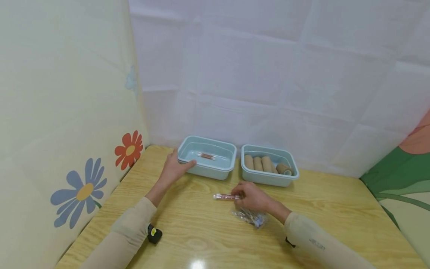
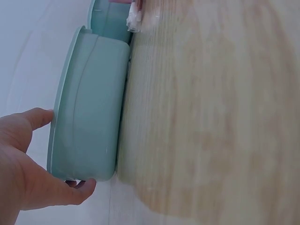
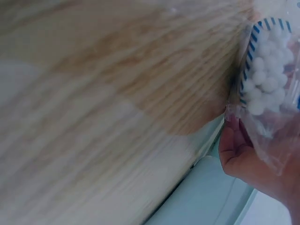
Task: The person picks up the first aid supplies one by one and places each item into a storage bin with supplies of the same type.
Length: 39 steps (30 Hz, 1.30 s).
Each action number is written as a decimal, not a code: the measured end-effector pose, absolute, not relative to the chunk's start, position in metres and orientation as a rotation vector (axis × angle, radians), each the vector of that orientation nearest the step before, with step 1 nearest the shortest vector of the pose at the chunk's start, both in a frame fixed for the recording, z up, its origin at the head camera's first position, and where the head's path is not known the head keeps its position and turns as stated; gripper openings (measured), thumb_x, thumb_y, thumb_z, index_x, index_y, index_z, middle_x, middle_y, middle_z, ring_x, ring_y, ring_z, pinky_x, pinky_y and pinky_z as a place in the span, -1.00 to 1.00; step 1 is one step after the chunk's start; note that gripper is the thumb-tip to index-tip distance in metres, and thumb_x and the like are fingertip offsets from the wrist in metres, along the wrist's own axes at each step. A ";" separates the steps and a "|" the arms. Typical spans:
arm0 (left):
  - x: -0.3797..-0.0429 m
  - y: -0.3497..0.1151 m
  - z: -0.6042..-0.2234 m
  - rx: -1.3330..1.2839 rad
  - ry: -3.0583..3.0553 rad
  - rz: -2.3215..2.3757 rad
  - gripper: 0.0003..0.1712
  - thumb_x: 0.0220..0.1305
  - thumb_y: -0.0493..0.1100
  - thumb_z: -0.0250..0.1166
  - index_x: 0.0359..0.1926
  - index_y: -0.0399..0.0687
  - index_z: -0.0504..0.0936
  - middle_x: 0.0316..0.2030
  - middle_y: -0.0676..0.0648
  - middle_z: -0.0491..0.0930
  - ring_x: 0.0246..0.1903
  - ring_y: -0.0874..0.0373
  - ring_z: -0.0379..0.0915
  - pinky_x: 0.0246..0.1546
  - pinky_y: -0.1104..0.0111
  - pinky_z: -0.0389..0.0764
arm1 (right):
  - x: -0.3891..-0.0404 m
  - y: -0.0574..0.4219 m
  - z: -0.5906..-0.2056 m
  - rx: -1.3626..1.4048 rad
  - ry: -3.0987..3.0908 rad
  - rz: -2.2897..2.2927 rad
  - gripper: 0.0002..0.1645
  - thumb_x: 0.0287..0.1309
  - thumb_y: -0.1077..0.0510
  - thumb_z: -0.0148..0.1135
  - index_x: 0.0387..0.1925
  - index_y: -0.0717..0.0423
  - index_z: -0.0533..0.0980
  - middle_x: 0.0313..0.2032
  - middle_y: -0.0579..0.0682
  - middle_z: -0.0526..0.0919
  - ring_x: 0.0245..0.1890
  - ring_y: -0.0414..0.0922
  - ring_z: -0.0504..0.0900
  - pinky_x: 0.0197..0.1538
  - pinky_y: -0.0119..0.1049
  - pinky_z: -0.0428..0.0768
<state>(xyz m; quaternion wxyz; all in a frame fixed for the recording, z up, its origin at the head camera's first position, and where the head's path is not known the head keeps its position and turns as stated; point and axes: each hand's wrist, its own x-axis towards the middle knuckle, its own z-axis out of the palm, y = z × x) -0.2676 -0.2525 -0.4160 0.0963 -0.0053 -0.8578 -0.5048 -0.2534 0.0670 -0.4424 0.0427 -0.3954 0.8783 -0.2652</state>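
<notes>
My left hand (image 1: 174,168) grips the left end of a light-blue plastic bin (image 1: 215,172); in the left wrist view its thumb and fingers (image 2: 83,191) curl about that end. A small clear-wrapped bundle of cotton swabs with reddish-brown sticks (image 1: 206,156) lies inside this bin. In front of the bins, my right hand (image 1: 253,197) pinches one end of a similar wrapped cotton-swab bundle (image 1: 223,196), which points left. Beneath that hand is a clear bag of cotton swabs (image 1: 249,217); the right wrist view shows its white tips (image 3: 267,77) and blue-striped edge, its loose plastic overlapping the fingers.
A second light-blue bin (image 1: 268,179), to the right, contains several brown cardboard-like rolls (image 1: 267,163). Both bins stand at the back of the wood-grain table (image 1: 198,231), against a white cloth backdrop (image 1: 228,74). A black item with a yellow mark (image 1: 154,234) is beside the left forearm.
</notes>
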 end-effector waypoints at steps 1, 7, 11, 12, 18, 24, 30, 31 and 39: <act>-0.268 -0.252 -0.416 -0.015 -2.543 -1.494 0.02 0.32 0.01 0.42 0.55 -0.31 0.05 0.37 -0.43 0.19 0.34 -0.31 0.17 0.35 -0.14 0.23 | -0.254 0.067 -0.442 -1.201 2.688 -0.818 -0.71 0.10 0.33 0.41 -0.09 0.20 0.70 -0.28 -0.13 0.60 -0.30 -0.19 0.54 -0.23 -0.32 0.57; -0.270 -0.251 -0.415 -0.025 -2.537 -1.495 0.03 0.32 0.02 0.42 0.55 -0.33 0.04 0.37 -0.44 0.19 0.34 -0.31 0.18 0.35 -0.14 0.23 | -0.256 0.068 -0.443 -1.187 2.716 -0.837 -0.68 0.06 0.32 0.43 -0.08 0.21 0.70 -0.30 -0.14 0.58 -0.30 -0.20 0.52 -0.22 -0.31 0.56; -0.272 -0.250 -0.414 -0.034 -2.541 -1.485 0.04 0.32 0.03 0.41 0.55 -0.34 0.03 0.37 -0.46 0.18 0.34 -0.33 0.18 0.35 -0.15 0.23 | -0.256 0.068 -0.441 -1.210 2.739 -0.838 -0.68 0.06 0.29 0.46 -0.09 0.21 0.70 -0.28 -0.12 0.60 -0.27 -0.18 0.53 -0.19 -0.29 0.57; -0.272 -0.250 -0.414 -0.036 -2.542 -1.484 0.04 0.32 0.03 0.41 0.55 -0.35 0.03 0.37 -0.46 0.18 0.34 -0.33 0.18 0.35 -0.15 0.23 | -0.255 0.068 -0.441 -1.216 2.745 -0.836 -0.68 0.06 0.29 0.47 -0.09 0.21 0.70 -0.27 -0.11 0.60 -0.26 -0.18 0.53 -0.18 -0.28 0.57; -0.272 -0.249 -0.413 -0.029 -2.551 -1.477 0.04 0.33 0.02 0.41 0.55 -0.35 0.03 0.37 -0.46 0.17 0.34 -0.32 0.17 0.35 -0.15 0.22 | -0.253 0.068 -0.437 -1.196 2.766 -0.862 -0.69 0.05 0.29 0.49 -0.10 0.21 0.70 -0.25 -0.09 0.59 -0.22 -0.14 0.55 -0.12 -0.22 0.58; -0.272 -0.248 -0.413 -0.021 -2.562 -1.469 0.06 0.32 0.04 0.41 0.55 -0.34 0.01 0.38 -0.46 0.16 0.34 -0.33 0.15 0.35 -0.16 0.22 | -0.254 0.069 -0.435 -1.218 2.795 -0.854 -0.68 0.02 0.32 0.50 -0.12 0.19 0.70 -0.26 -0.09 0.59 -0.23 -0.13 0.55 -0.12 -0.22 0.59; -0.274 -0.250 -0.415 -0.016 -2.577 -1.464 0.09 0.33 0.08 0.40 0.56 -0.33 -0.01 0.40 -0.47 0.13 0.35 -0.33 0.14 0.35 -0.17 0.22 | -0.256 0.069 -0.431 -1.272 2.825 -0.849 -0.71 0.05 0.34 0.48 -0.13 0.16 0.71 -0.28 -0.08 0.59 -0.24 -0.10 0.56 -0.14 -0.21 0.60; -0.273 -0.251 -0.416 -0.016 -2.575 -1.468 0.09 0.33 0.08 0.40 0.57 -0.33 -0.02 0.40 -0.47 0.13 0.36 -0.33 0.13 0.35 -0.17 0.21 | -0.256 0.068 -0.430 -1.280 2.825 -0.860 -0.71 0.04 0.35 0.47 -0.13 0.17 0.70 -0.28 -0.07 0.59 -0.24 -0.08 0.56 -0.14 -0.19 0.61; -0.272 -0.255 -0.418 -0.014 -2.576 -1.462 0.10 0.34 0.08 0.39 0.57 -0.37 -0.05 0.40 -0.49 0.12 0.36 -0.35 0.12 0.35 -0.19 0.19 | -0.259 0.067 -0.418 -1.298 2.819 -0.893 -0.72 0.10 0.36 0.42 -0.10 0.21 0.70 -0.28 -0.06 0.57 -0.24 -0.10 0.54 -0.14 -0.16 0.61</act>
